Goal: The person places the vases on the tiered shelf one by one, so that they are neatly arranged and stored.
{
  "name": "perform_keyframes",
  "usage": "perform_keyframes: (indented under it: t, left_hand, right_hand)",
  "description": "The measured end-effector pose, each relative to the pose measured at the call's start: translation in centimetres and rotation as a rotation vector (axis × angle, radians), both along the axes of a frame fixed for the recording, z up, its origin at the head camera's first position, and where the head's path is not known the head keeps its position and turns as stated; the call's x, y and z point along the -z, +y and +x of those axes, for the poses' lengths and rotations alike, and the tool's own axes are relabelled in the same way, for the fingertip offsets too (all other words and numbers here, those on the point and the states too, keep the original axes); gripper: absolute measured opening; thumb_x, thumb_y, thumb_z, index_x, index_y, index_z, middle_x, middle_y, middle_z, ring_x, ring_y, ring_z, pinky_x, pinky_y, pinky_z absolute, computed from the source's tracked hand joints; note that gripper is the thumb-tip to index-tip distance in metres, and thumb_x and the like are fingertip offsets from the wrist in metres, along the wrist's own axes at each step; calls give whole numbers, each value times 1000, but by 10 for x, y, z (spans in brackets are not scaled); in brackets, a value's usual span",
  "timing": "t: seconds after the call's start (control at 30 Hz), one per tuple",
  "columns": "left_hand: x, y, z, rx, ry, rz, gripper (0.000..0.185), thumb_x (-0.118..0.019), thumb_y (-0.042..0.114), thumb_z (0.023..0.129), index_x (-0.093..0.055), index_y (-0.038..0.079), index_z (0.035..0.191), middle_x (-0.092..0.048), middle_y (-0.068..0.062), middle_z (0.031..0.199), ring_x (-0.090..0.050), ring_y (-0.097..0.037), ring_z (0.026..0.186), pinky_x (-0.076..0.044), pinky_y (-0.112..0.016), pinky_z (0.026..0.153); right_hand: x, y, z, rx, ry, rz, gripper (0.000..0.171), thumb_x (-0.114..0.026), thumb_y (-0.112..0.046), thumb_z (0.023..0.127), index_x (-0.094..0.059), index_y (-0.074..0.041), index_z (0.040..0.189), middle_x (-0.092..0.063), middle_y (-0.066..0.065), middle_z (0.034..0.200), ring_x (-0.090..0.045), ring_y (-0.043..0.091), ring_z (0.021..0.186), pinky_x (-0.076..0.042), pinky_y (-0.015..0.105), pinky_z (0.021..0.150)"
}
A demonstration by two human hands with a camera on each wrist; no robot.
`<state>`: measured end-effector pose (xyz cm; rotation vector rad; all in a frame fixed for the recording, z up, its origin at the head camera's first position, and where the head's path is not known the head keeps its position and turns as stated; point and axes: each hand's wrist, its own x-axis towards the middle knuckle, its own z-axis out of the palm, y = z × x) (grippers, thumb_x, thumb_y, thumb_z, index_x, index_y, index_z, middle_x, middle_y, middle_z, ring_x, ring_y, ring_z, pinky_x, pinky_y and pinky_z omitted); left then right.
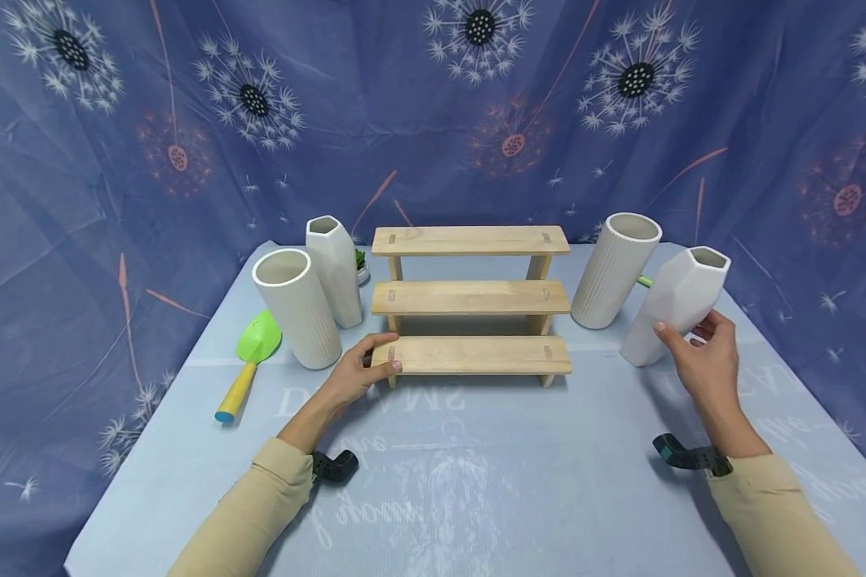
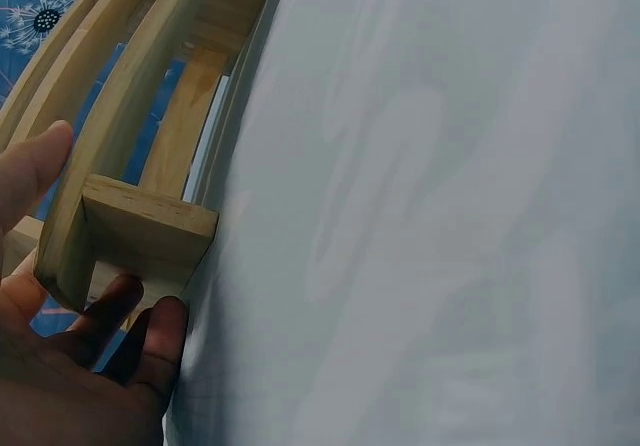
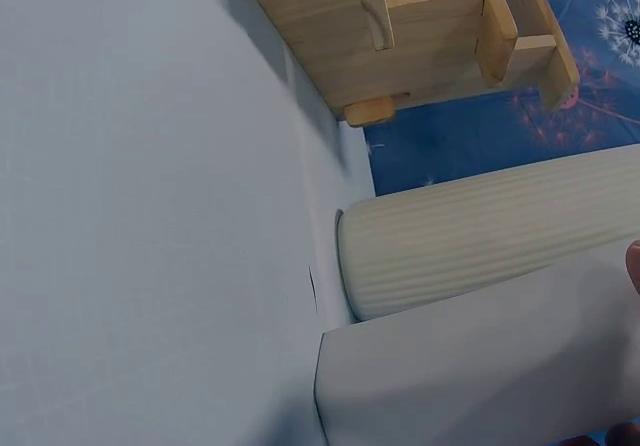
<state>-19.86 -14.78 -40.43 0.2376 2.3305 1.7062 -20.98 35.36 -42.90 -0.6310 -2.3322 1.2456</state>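
Observation:
A three-tier wooden shelf (image 1: 469,298) stands in the middle of the table in the head view. My left hand (image 1: 354,377) grips the left end of its lowest board, thumb on top and fingers curled beneath, as the left wrist view shows up close. On the right, my right hand (image 1: 710,369) holds a white faceted vase (image 1: 681,292) around its right side, thumb at the front. The vase's base meets the table in the right wrist view. Just left of it stands a white ribbed cylindrical vase (image 1: 613,272), also visible beside it (image 3: 480,231).
Left of the shelf stand another ribbed vase (image 1: 299,312) and another faceted vase (image 1: 335,272). A small potted plant (image 1: 362,268) is partly hidden behind them. A trowel (image 1: 248,365) with green blade and yellow handle lies further left. Something green (image 1: 645,281) peeks out between the right vases.

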Motion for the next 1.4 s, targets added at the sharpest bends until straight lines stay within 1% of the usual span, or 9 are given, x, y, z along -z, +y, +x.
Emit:
perform_keyframes:
  t: [0.13,0.2,0.3,0.4,0.53,0.7,0.83,1.0,1.4]
  left_hand:
    - [2,-1,-1,2,-3,10,56,-66,12,87,-45,9,138,-45,-19,137,-46,-28,115,-40,-25,85]
    - [3,-1,-1,1,-4,10,56,-67,13,87,-45,10,139,-45,-18,136,-46,-27,115,-40,-25,85]
    - [3,-1,-1,2,-4,11,56,-66,13,87,-44,10,139,-46,-18,134,-46,-25,111,-40,-25,82]
    - [4,0,-1,2,-3,19,56,-66,12,88,-44,9,139,-46,-18,132,-46,-23,106,-39,-26,79]
    - [4,0,-1,-4,-4,19,56,-66,13,88,-44,10,139,-46,-17,132,-46,-22,106,-39,-26,81]
    - [2,1,-1,-8,-5,22,56,-66,14,88,-44,10,139,-45,-16,135,-46,-25,111,-38,-26,86]
    - [3,1,-1,-16,-8,24,56,-67,13,87,-44,10,139,-46,-17,135,-46,-25,112,-39,-26,86]
    - [4,1,-1,-18,-9,21,55,-66,13,88,-44,10,138,-45,-17,134,-46,-25,111,-38,-26,85]
    - [4,2,-1,-18,-18,13,56,-66,14,88,-44,11,139,-49,-17,129,-47,-22,105,-40,-26,82]
  right_hand:
    - [-7,-9,3,3,-25,-2,86,-64,-56,81,-21,-22,148,-35,11,147,-38,23,128,-34,41,101]
    - [-11,-12,4,-12,-34,-1,88,-64,-56,81,-21,-20,148,-35,15,146,-38,27,128,-35,44,99]
    - [-11,-13,4,-2,-63,17,88,-61,-59,81,-20,-21,148,-36,13,145,-39,25,126,-39,44,89]
    - [-15,-17,5,3,-72,21,87,-60,-59,81,-21,-18,147,-37,15,144,-40,27,126,-41,47,87]
    - [-24,-24,8,2,-68,-16,83,-62,-50,84,-22,-12,146,-38,16,143,-41,29,127,-40,45,95]
    - [-32,-30,9,17,-94,-23,80,-61,-47,86,-22,-13,146,-39,11,143,-41,25,126,-40,39,95]
    - [-32,-30,7,27,-92,-34,79,-61,-46,86,-23,-12,146,-39,11,145,-41,25,127,-40,41,98]
    - [-31,-32,7,44,-79,-47,78,-63,-47,85,-25,-14,145,-40,9,143,-43,21,122,-40,36,94]
    - [-30,-35,8,17,-45,-94,79,-61,-48,86,-22,-17,146,-35,10,146,-40,24,129,-38,47,105]
